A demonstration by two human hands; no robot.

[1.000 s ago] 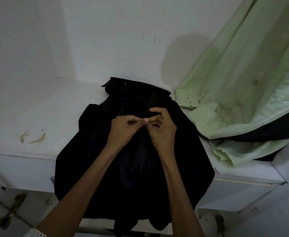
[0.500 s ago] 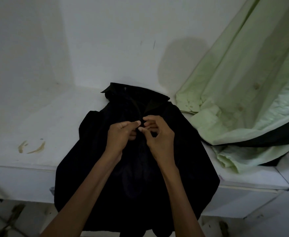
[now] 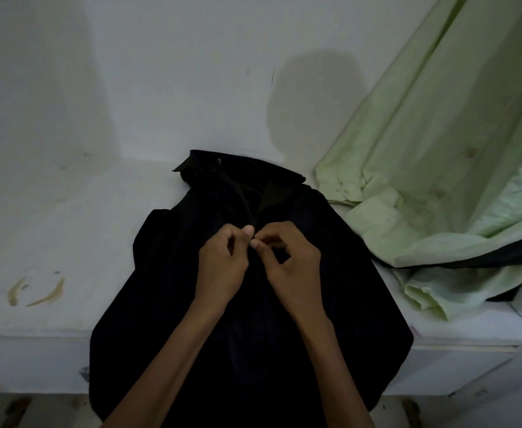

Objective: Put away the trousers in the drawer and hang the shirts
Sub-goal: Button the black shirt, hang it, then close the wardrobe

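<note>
a black shirt (image 3: 160, 304) is lying front-up in the centre of the frame on a white shelf (image 3: 68, 227), its collar (image 3: 238, 168) pointing toward the back wall (image 3: 176, 72) and its lower part hanging over the shelf's front edge at the bottom of the frame. both hands are reaching up from the bottom edge and meeting at the middle of the shirt's chest, just below the collar opening. the left hand (image 3: 222, 267) is pinching the front of the shirt between thumb and forefinger, with the other fingers curling into the palm. the right hand (image 3: 293, 267) is doing the same from the other side, thumb and forefinger pressing together on the dark cloth, the rest of the fingers curling loosely. the fingertips of the two hands are almost touching; the cloth is too dark to tell whether a button is sitting between them. a pale green shirt (image 3: 423, 149) is draping down from the upper right of the frame and bunching on the shelf just beside the black shirt, with a strip of dark cloth (image 3: 516, 251) showing under it at the right edge. a brownish ring stain (image 3: 34, 291) is marking the shelf at centre left
</note>
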